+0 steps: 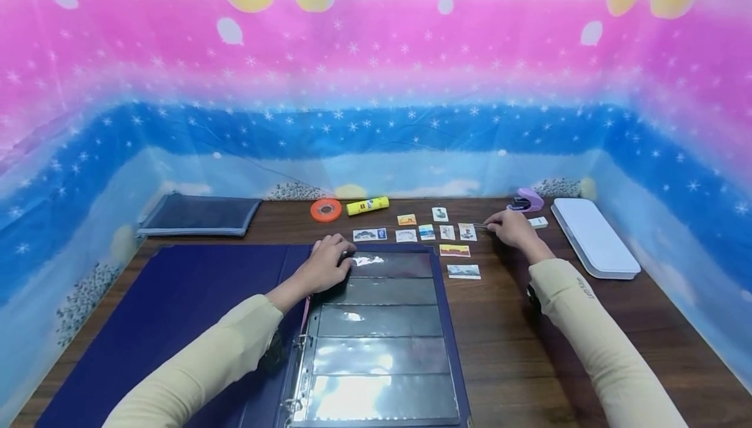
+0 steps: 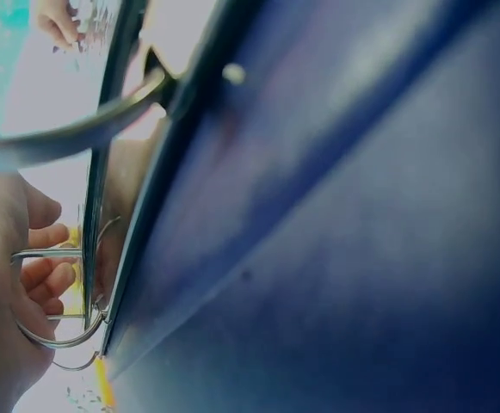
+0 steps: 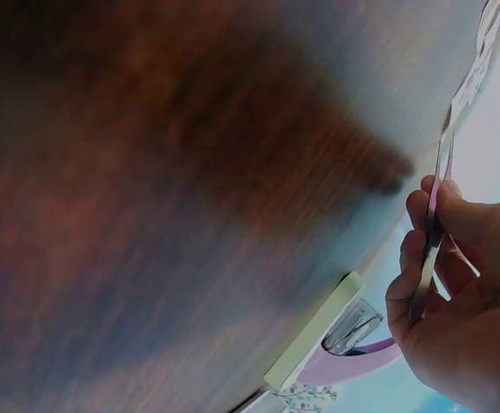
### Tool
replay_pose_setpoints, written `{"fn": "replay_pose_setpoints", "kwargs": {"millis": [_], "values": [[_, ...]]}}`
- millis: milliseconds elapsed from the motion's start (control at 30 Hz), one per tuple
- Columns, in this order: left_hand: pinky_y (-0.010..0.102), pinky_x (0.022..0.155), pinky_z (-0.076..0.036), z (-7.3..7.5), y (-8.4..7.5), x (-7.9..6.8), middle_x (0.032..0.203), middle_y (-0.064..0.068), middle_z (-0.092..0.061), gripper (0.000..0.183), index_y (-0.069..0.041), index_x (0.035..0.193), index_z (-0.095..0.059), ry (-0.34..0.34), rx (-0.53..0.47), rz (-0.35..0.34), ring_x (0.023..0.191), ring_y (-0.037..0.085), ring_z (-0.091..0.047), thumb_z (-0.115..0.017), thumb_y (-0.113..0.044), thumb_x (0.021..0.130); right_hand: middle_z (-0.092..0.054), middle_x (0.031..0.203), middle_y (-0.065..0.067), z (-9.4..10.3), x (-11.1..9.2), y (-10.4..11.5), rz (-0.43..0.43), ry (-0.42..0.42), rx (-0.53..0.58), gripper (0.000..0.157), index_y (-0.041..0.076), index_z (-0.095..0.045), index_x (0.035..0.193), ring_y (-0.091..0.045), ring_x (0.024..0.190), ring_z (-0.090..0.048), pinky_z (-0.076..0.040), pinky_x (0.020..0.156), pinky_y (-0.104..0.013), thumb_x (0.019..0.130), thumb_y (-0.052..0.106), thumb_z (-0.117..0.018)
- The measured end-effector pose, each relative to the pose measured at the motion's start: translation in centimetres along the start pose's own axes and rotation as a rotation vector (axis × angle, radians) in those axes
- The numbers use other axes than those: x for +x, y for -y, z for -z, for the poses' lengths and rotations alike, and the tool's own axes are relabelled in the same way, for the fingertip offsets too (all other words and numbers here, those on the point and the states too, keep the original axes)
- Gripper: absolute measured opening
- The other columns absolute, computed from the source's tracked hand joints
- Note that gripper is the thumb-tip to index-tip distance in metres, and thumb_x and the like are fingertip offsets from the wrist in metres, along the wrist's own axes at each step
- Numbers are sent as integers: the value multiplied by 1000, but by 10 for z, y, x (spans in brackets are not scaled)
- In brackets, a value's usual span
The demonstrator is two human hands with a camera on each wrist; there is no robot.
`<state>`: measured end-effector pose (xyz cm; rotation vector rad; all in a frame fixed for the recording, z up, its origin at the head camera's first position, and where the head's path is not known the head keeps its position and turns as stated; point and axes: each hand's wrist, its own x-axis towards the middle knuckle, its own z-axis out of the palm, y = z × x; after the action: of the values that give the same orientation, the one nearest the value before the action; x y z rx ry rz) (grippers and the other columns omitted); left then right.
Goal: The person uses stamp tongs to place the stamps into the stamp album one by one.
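Pinching slim metal tweezers between thumb and fingertips of the right hand, low over the far right part of the brown table. Aimed leftward from that grip, reaching the right edge of a pictured stamp, just left of the right hand; too small there to tell gripped from merely touched. Laid out farther left, between both hands: more small stamps, along the far edge of a spread-out blue binder, with two nearer ones just beyond its right corner. Resting with the left hand on the upper left corner of a clear pocket sheet, fingers relaxed and slightly bent, just left of the nearest stamp; close by the metal rings in the left wrist view. Just behind the right hand, a purple stapler; just beside it, a small white block; farther right, a white case. Beyond the left hand, an orange tape roll and a yellow glue stick; off to the far left, a dark pouch.
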<state>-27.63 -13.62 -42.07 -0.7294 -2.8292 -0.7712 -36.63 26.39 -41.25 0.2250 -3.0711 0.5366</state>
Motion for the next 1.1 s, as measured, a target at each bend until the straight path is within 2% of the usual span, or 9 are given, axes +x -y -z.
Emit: {"fn": "replay_pose_setpoints", "kwargs": {"millis": [233, 433, 567, 633, 700, 767, 833, 967, 1100], "values": [[45, 95, -36, 2, -1, 0, 105, 10, -60, 24, -1, 111, -65, -8, -31, 28, 102, 26, -51, -57, -11, 89, -64, 115, -24, 2, 3, -1, -4, 4, -13, 24, 4, -70, 104, -42, 109, -57, -44, 89, -51, 93, 16, -52], [46, 98, -35, 2, 0, 2, 104, 10, -61, 23, -3, 109, -64, -39, -18, 73, 101, 26, -51, -57, -11, 90, -65, 113, -23, 6, 3, 0, -31, 5, 3, 25, 4, -70, 104, -40, 106, -59, -45, 89, -50, 93, 16, -51], [45, 90, -34, 2, 1, 5, 100, 9, -61, 19, -5, 103, -67, -62, -18, 112, 99, 26, -52, -57, -14, 90, -66, 111, -22, 15, 3, 2, -52, -26, -13, 26, 4, -70, 105, -36, 93, -63, -47, 73, -43, 94, 17, -50], [43, 85, -34, 2, 2, 6, 98, 8, -61, 16, -6, 99, -67, -77, -20, 131, 97, 25, -52, -58, -15, 89, -66, 110, -21, 22, 4, 5, -66, -41, -13, 26, 5, -70, 106, -33, 85, -63, -45, 64, -37, 94, 18, -50], [42, 84, -34, 3, 3, 7, 97, 8, -61, 14, -7, 97, -67, -80, -29, 147, 97, 25, -51, -59, -16, 89, -66, 110, -21, 28, 5, 8, -76, -23, -13, 27, 6, -69, 107, -30, 82, -62, -42, 61, -34, 94, 18, -50], [41, 83, -34, 3, 4, 7, 96, 7, -61, 13, -8, 96, -67, -77, -28, 152, 96, 25, -51, -59, -15, 89, -65, 113, -21, 30, 6, 9, -79, 21, -8, 27, 6, -69, 108, -32, 86, -62, -44, 64, -36, 93, 18, -50], [41, 83, -34, 3, 4, 6, 96, 7, -61, 12, -8, 96, -66, -72, -33, 156, 96, 25, -50, -60, -15, 88, -63, 116, -23, 28, 6, 7, -79, 66, 2, 28, 4, -69, 108, -35, 96, -62, -47, 73, -42, 93, 18, -50], [41, 84, -34, 2, 3, 3, 96, 6, -60, 12, -8, 95, -66, -64, -33, 166, 96, 24, -50, -60, -15, 88, -63, 115, -24, 17, 8, 1, -43, 111, 49, 26, 1, -69, 106, -40, 110, -57, -43, 91, -50, 92, 15, -53], [41, 84, -34, 1, 3, -1, 95, 6, -60, 10, -9, 94, -66, -69, -29, 169, 96, 24, -50, -59, -14, 89, -64, 113, -24, 11, 9, 0, -21, 124, 89, 24, -1, -69, 104, -41, 111, -56, -41, 94, -49, 90, 12, -54]]}}
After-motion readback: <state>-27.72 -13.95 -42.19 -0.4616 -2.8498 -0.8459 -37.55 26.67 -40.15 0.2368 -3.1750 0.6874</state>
